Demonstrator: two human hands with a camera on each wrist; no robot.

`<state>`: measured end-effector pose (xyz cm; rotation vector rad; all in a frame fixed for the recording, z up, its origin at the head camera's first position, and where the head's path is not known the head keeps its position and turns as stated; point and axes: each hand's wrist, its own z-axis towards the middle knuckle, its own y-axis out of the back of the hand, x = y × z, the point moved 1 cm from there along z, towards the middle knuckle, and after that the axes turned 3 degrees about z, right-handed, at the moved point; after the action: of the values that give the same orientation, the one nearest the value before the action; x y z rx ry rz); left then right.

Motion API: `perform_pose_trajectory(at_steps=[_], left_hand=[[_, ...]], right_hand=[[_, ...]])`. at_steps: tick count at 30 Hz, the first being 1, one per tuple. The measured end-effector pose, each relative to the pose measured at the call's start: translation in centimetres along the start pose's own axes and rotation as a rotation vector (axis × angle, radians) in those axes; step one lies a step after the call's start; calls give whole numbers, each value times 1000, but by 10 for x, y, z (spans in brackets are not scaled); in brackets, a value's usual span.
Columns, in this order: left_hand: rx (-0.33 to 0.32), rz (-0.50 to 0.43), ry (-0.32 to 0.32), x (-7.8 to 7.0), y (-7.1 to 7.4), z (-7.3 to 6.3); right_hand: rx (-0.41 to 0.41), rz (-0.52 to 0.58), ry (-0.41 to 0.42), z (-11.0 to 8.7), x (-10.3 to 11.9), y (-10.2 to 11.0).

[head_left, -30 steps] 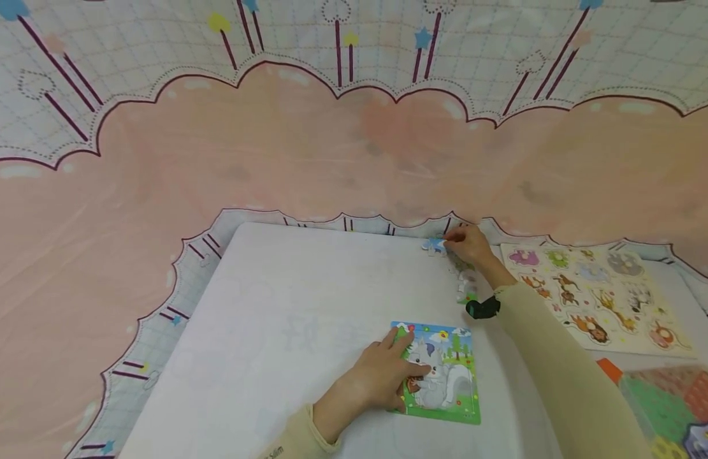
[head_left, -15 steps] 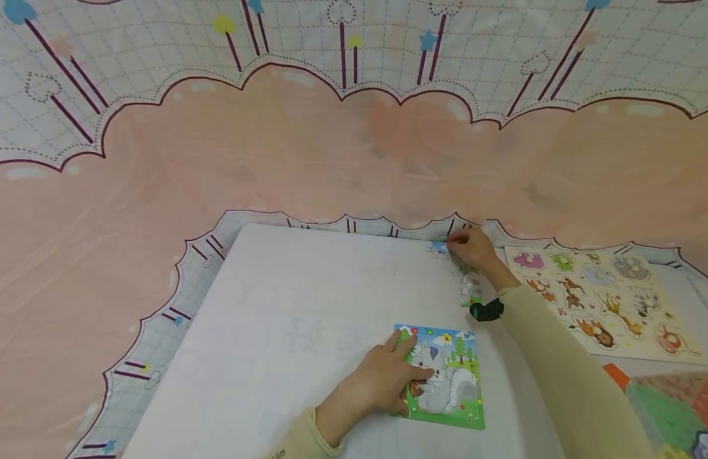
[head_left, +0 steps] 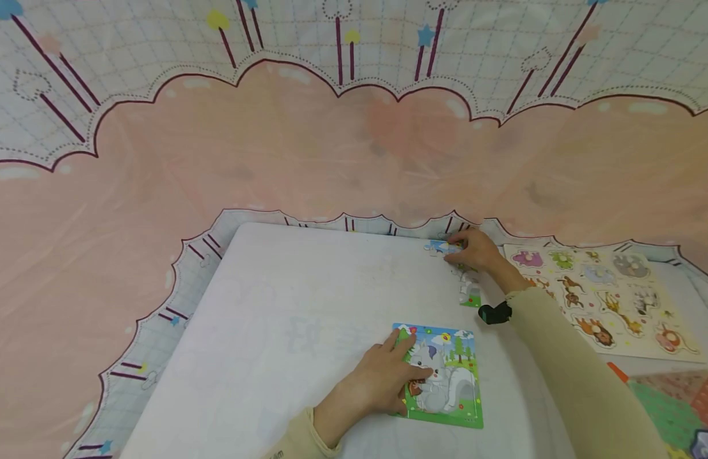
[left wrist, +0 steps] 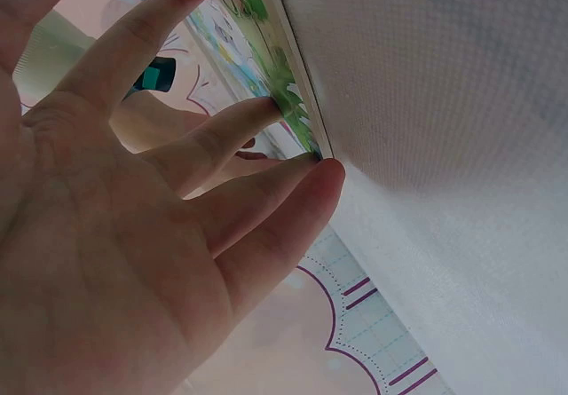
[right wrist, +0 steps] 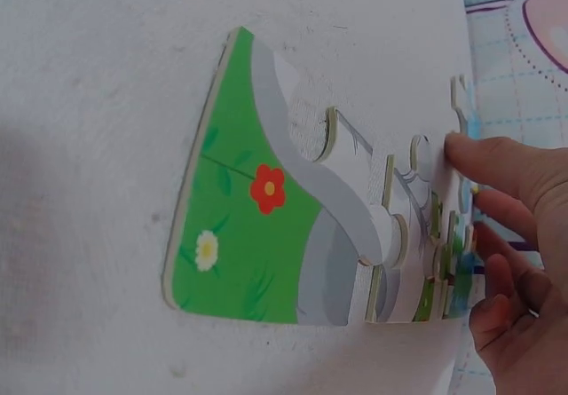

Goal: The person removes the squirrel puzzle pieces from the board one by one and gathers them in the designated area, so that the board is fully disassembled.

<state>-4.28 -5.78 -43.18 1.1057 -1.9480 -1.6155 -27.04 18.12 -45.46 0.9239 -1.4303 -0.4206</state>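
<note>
My left hand (head_left: 376,379) rests with fingers spread on the left side of a square squirrel puzzle (head_left: 445,382) in a green-and-blue frame. Its fingertips press the puzzle's surface and edge in the left wrist view. At the table's back edge, my right hand (head_left: 474,250) holds a blue sky puzzle piece (head_left: 454,244) between thumb and fingers. Another blue piece (head_left: 436,247) lies just left of it. Nearer to me is a grey-and-green corner piece (right wrist: 240,226) with a red flower. Between that piece and my right hand, more pieces (right wrist: 413,226) stand in a line, partly overlapped in view.
A cream board with animal pictures (head_left: 606,299) lies to the right of the right arm. At the lower right is a colourful item in red and green (head_left: 663,401), cut off by the frame. A patterned peach cloth (head_left: 308,153) hangs behind the white table (head_left: 308,293).
My right thumb has come down toward me, and the thumb and fingers are now farther apart around the blue piece. The left hand stays on the squirrel puzzle.
</note>
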Motion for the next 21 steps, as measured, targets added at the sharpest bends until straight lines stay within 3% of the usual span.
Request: perform_pose_trajectory(at_steps=[21], left_hand=[[2, -2, 5, -1, 0, -1]], right_hand=[[-11, 9, 5, 0, -2, -1]])
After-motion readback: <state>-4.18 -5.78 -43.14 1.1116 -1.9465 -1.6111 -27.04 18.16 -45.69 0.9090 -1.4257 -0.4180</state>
